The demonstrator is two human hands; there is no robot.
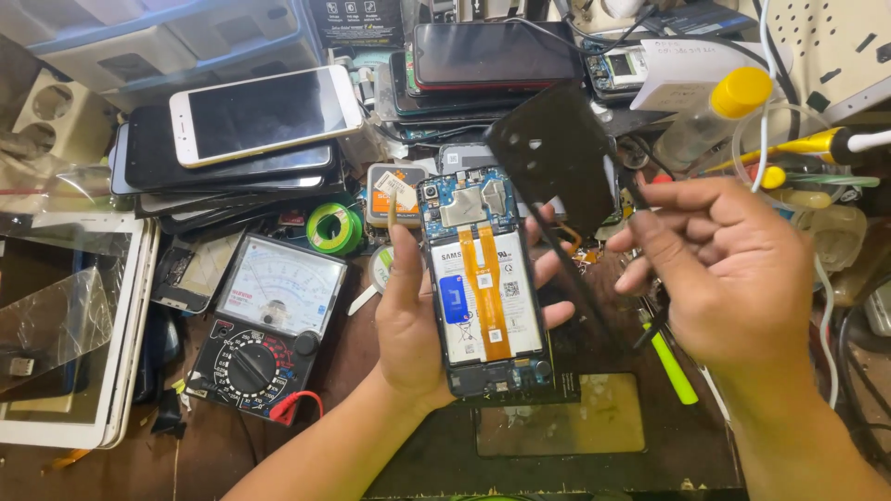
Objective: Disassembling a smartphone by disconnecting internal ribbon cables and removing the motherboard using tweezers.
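Two hands are busy over a very messy bench. The left hand is wrapped around an opened phone, thumb on one edge and fingers curled round the other. The phone sits in that palm, face down, above the middle of the dark work mat, with its battery and two orange ribbon strips showing. The right hand is closed on the black back cover, which tilts up and away from the phone's top right corner. A thin dark tool seems to be held in that hand too, but I cannot tell for sure.

The orange strips look soft. I think a bump from the cover's edge could tear them. The phone could also slip, since only one hand holds it.

Lots of stuff crowds around. A meter with a dial lies just left of the left wrist. A pile of phones sits behind it. A green pen lies under the right hand. A bottle with a yellow cap stands behind the cover.
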